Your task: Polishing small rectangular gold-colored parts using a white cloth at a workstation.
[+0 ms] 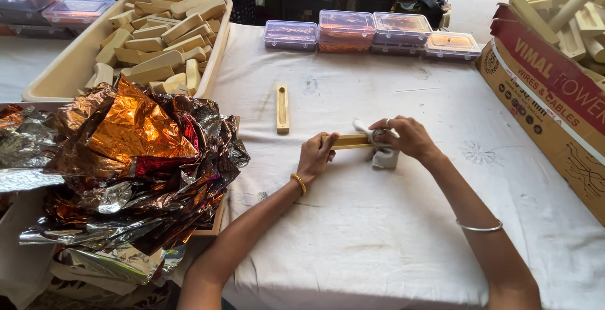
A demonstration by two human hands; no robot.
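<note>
My left hand (317,154) grips one end of a long pale wooden strip (350,141) that lies flat on the white cloth. My right hand (403,137) presses a small white rag (384,156) onto the strip's other end. A second wooden strip (283,109) with a groove along it lies upright a little further back, apart from both hands.
A beige tray (63,70) full of wooden pieces stands back left. Crumpled orange and silver foil (138,159) is heaped at the left. Several clear lidded boxes (372,33) line the far edge. A cardboard box (542,102) of wooden parts stands at the right.
</note>
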